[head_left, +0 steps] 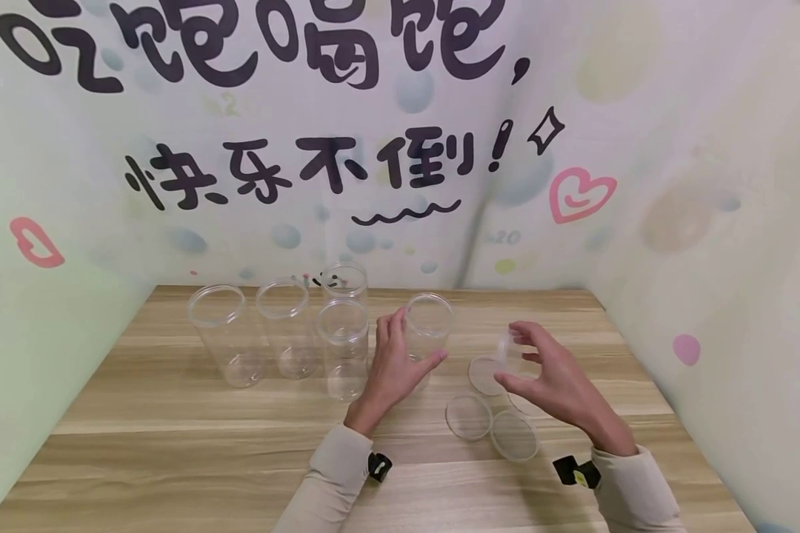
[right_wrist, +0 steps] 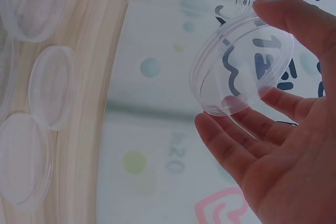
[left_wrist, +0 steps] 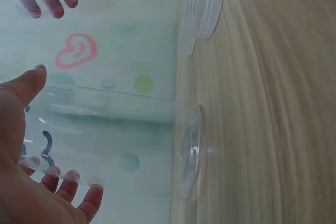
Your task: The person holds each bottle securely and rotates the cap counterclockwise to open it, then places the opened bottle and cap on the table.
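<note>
A clear plastic jar (head_left: 430, 317) stands upright on the table, and my left hand (head_left: 398, 359) grips it near the top. In the left wrist view, fingers lie along one side of the jar (left_wrist: 121, 140) and the thumb is at the other. My right hand (head_left: 555, 376) holds a clear round lid (right_wrist: 241, 64) tilted in the air, to the right of the jar. In the right wrist view, the thumb is on one edge of the lid and fingertips on the opposite edge. Several more clear lids (head_left: 469, 417) lie flat on the table below the right hand.
More open clear jars (head_left: 284, 326) stand left of my left hand, one jar (head_left: 342, 348) close beside it. A printed wall (head_left: 293, 244) borders the back of the wooden table (head_left: 193, 459), and another wall (head_left: 720, 296) stands on the right.
</note>
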Demonstrator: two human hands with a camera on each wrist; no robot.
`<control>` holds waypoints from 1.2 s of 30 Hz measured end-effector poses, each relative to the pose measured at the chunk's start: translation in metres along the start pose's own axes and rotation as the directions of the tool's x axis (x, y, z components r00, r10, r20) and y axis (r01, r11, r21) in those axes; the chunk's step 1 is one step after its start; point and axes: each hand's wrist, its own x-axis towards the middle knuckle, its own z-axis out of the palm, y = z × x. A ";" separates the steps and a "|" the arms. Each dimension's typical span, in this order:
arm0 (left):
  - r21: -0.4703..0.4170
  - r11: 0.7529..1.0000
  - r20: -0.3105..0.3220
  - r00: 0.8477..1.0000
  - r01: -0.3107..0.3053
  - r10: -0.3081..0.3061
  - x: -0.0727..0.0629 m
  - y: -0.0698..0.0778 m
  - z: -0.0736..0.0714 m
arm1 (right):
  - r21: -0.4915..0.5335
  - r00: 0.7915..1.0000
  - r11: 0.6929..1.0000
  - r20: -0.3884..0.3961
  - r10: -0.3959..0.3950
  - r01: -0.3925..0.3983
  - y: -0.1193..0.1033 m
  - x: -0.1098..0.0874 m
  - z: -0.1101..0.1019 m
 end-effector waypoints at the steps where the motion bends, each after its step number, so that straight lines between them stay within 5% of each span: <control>1: 0.000 1.000 0.002 1.000 0.003 -0.003 0.000 0.000 0.000 | -0.003 1.000 1.000 0.001 0.005 -0.005 0.001 -0.001 0.000; 20: -0.014 1.000 -0.024 1.000 0.000 0.000 0.000 -0.002 0.000 | -0.047 0.997 0.996 0.015 0.077 -0.076 0.027 -0.022 -0.008; 29: -0.055 0.997 0.016 0.999 0.049 -0.048 0.000 -0.003 0.000 | -0.057 0.992 0.991 0.020 0.121 -0.120 0.040 -0.033 -0.011; 36: -0.098 0.995 0.026 0.999 0.032 -0.029 -0.001 -0.004 -0.002 | -0.064 0.991 0.989 0.016 0.136 -0.135 0.049 -0.039 -0.011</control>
